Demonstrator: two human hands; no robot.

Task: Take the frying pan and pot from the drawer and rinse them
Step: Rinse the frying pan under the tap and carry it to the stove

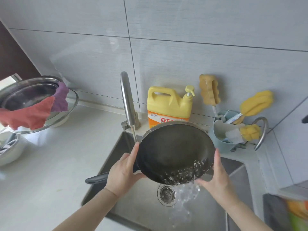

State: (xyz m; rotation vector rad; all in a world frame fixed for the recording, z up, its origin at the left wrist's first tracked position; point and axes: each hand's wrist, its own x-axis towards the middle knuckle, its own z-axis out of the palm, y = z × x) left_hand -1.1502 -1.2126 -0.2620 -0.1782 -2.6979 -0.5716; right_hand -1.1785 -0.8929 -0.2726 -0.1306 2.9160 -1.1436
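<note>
A dark round frying pan (173, 150) is tilted toward me over the steel sink (143, 204). Water pours off its lower rim and falls beside the drain (166, 194). My left hand (123, 172) grips the pan's left rim, where the black handle (96, 179) juts out to the left. My right hand (215, 175) holds the right rim from below. A thin stream runs from the faucet (127, 100) just left of the pan. A steel pot (25, 95), with a glass lid and red and purple cloths draped over it, stands on the counter at the far left.
Behind the pan stands a yellow dish-soap jug (168, 104). A blue holder (223, 130) with yellow sponge brushes sits at the sink's right back corner. Stacked bowls (8, 147) are at the left edge. A dark cloth and a colourful package (295, 212) lie at the lower right.
</note>
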